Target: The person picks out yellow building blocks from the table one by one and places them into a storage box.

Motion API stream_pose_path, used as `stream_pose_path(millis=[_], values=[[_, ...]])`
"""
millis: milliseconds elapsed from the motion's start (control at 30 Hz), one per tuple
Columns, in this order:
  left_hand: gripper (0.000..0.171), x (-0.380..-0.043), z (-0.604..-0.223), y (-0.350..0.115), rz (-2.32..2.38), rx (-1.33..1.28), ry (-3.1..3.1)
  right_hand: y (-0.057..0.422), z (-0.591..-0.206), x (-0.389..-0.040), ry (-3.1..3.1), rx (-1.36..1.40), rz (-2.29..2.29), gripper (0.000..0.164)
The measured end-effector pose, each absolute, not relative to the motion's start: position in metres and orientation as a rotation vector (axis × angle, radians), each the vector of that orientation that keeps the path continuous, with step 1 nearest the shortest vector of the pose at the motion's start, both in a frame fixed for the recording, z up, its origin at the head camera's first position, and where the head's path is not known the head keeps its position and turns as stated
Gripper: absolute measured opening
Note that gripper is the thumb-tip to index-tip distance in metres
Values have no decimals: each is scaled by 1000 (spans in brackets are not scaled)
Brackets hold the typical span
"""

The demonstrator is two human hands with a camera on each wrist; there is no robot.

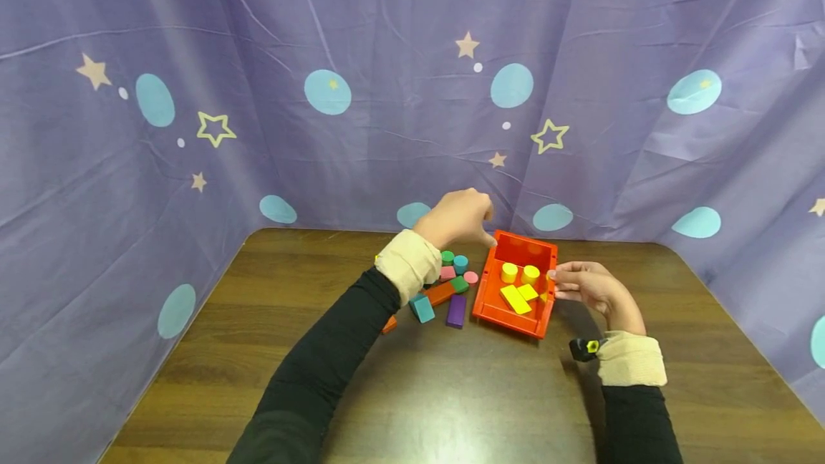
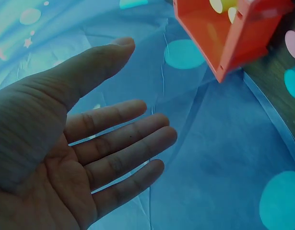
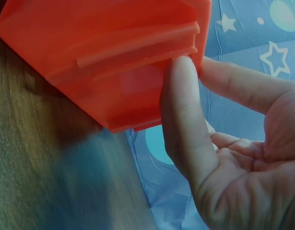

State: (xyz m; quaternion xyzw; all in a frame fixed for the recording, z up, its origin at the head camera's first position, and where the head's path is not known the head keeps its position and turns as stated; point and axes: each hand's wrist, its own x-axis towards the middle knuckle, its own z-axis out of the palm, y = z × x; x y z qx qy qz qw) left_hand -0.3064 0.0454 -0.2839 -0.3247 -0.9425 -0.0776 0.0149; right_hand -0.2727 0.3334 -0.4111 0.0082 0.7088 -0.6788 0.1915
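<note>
A red plastic bin (image 1: 523,246) stands on the table with several yellow blocks in it, among them two cylinders (image 1: 509,273) and a flat rectangular block (image 1: 515,299). My right hand (image 1: 593,288) pinches the bin's right side wall near the rim; in the right wrist view its thumb and a finger (image 3: 183,96) meet at the wall's edge. Over the bin's back left corner is my left hand (image 1: 459,217), holding nothing. The left wrist view shows that hand's palm (image 2: 65,177) with fingers extended and thumb spread, apart from the bin.
Left of the bin lie loose blocks: a purple one (image 1: 456,311), an orange-red bar (image 1: 440,293), a teal one (image 1: 422,308), and green, blue and pink pieces. The left forearm hides part of this group. A purple patterned curtain (image 1: 387,134) hangs behind the brown table (image 1: 477,392).
</note>
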Motion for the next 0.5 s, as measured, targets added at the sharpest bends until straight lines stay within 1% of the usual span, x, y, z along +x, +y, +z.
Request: stream_pose_path(millis=[33,100,200,267,500], values=[[37,-307,-284,42,-246,-997,-2933,333,-411,-273,1988,21,-1905,3],[33,-308,-285,36,-238,-975,-2941,333,-411,-272,1983,18,-1907,3],[44,-312,-286,27,-223,-937,-2945,333,-410,-272,1983,25,-1913,4],[48,-314,-288,19,-213,-918,-2963,334,-410,-272,1986,26,-1911,5],[52,-319,-297,-8,-233,-836,-3020,333,-410,-273,1995,27,-1893,3]])
